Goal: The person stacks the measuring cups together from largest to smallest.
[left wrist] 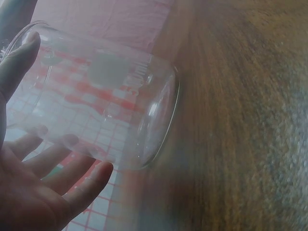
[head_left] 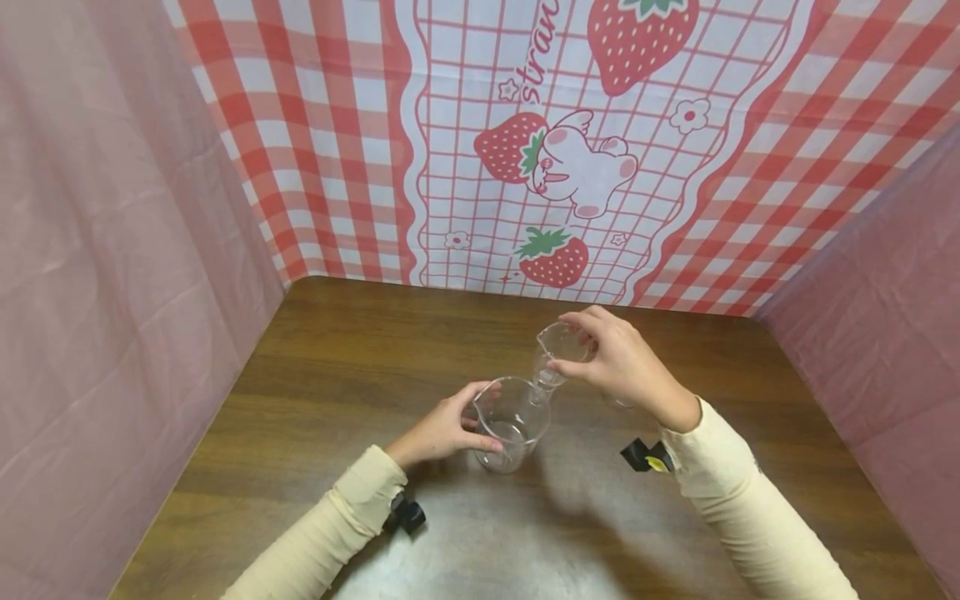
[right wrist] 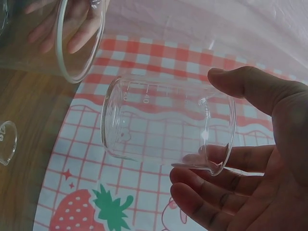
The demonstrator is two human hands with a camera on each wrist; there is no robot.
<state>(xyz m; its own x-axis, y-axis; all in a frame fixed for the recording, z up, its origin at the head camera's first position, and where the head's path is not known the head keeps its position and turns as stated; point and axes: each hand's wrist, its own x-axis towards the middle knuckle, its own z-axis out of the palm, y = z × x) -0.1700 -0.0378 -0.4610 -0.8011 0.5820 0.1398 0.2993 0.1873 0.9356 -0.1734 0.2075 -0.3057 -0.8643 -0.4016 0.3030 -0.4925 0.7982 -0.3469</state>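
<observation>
A larger clear glass beaker (head_left: 517, 408) is held upright by my left hand (head_left: 442, 429), thumb on the near side and fingers around the far side. The left wrist view shows that beaker (left wrist: 110, 96) with white print on its wall; whether its base touches the table cannot be told. Just beyond it to the right, my right hand (head_left: 622, 358) grips a smaller glass beaker (head_left: 558, 340) near its rim. In the right wrist view this small beaker (right wrist: 159, 120) carries measuring marks, looks empty and is raised above the table.
Another piece of clear glassware (right wrist: 7, 142) stands on the wooden table (head_left: 360, 358), partly cut off in the right wrist view. A red-and-white strawberry cloth (head_left: 465, 167) hangs behind the table. Pink cloths (head_left: 127, 250) border both sides.
</observation>
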